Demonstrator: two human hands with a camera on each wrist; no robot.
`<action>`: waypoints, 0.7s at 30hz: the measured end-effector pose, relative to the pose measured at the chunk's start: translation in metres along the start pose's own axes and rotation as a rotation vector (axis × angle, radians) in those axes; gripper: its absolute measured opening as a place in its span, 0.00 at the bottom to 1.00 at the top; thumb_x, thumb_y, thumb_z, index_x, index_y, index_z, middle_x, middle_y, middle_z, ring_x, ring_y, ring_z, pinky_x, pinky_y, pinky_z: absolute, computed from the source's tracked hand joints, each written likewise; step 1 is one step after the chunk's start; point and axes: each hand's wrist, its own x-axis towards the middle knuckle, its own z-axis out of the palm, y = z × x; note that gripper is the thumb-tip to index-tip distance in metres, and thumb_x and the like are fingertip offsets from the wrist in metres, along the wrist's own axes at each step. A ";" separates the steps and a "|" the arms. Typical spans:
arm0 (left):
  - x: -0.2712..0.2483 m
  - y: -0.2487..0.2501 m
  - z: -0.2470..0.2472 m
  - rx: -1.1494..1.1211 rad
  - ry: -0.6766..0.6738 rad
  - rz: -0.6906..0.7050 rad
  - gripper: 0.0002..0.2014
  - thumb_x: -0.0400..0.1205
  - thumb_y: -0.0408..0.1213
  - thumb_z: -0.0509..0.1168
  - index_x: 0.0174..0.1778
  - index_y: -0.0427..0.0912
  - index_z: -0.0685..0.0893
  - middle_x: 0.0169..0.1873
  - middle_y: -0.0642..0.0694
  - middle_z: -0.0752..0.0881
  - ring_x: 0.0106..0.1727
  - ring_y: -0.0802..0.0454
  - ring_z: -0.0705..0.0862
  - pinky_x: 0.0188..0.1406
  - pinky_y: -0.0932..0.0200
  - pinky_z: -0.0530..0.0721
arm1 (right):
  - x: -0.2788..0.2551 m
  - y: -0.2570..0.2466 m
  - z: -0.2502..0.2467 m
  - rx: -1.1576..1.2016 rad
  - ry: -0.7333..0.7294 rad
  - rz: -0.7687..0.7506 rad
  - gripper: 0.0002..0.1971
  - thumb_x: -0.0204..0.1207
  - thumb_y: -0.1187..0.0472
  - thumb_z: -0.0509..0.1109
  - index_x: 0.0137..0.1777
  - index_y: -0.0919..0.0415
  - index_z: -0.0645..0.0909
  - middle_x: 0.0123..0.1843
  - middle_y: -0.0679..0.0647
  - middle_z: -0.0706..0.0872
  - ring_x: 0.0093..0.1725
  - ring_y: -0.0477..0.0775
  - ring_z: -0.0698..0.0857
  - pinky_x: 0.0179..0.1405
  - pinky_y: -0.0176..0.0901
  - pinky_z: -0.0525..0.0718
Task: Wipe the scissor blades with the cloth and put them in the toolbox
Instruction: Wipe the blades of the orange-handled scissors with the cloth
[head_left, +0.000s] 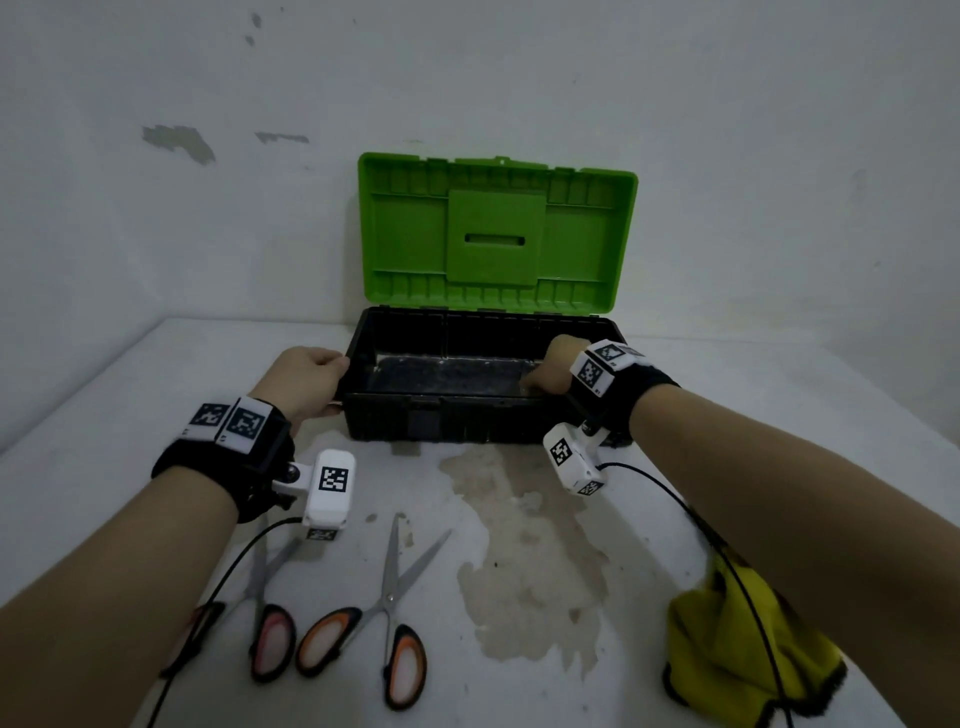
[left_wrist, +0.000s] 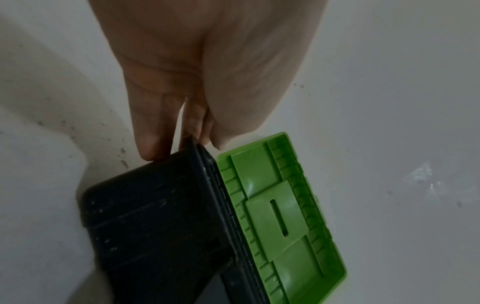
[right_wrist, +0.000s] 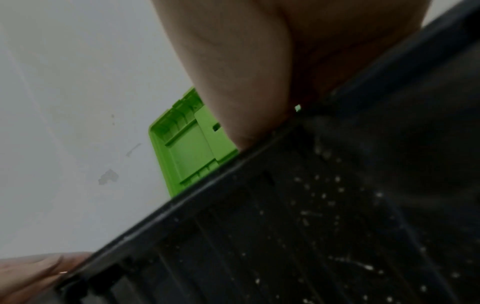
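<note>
A black toolbox (head_left: 467, 423) with its green lid (head_left: 493, 234) raised stands mid-table against the wall; its inside looks empty. My left hand (head_left: 317, 382) grips the box's left end, fingers (left_wrist: 153, 131) outside and thumb at the rim. My right hand (head_left: 550, 369) holds the front rim near the right end, fingers hooked inside. Orange-handled scissors (head_left: 387, 608) lie with blades spread on the table near me. Pink-handled scissors (head_left: 265, 618) lie to their left, partly hidden by my left wrist camera. A yellow cloth (head_left: 727, 660) lies crumpled under my right forearm.
A brownish stain (head_left: 524, 551) spreads over the white table (head_left: 779, 415) between the toolbox and the scissors. A wall (head_left: 156, 234) rises right behind the box and along the table's left edge. Black cables run from both wrist cameras across the table.
</note>
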 end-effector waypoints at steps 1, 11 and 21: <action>-0.005 0.002 0.000 0.020 0.008 0.011 0.14 0.90 0.35 0.61 0.67 0.32 0.83 0.57 0.36 0.85 0.57 0.43 0.83 0.41 0.57 0.85 | -0.003 0.002 -0.004 0.007 0.029 0.021 0.18 0.69 0.42 0.74 0.36 0.59 0.86 0.33 0.52 0.87 0.35 0.56 0.87 0.36 0.45 0.87; -0.104 0.014 -0.001 0.453 0.071 0.232 0.16 0.86 0.38 0.67 0.69 0.38 0.85 0.65 0.40 0.87 0.69 0.42 0.82 0.69 0.56 0.74 | -0.101 0.029 -0.011 0.230 0.262 -0.076 0.11 0.76 0.49 0.70 0.49 0.55 0.87 0.43 0.53 0.86 0.43 0.52 0.82 0.41 0.38 0.76; -0.191 -0.030 0.019 1.008 -0.234 0.081 0.23 0.83 0.43 0.70 0.75 0.42 0.80 0.72 0.42 0.82 0.71 0.42 0.81 0.70 0.52 0.79 | -0.200 0.083 0.033 0.291 0.182 0.016 0.10 0.75 0.51 0.72 0.45 0.57 0.87 0.42 0.54 0.87 0.44 0.53 0.82 0.40 0.40 0.77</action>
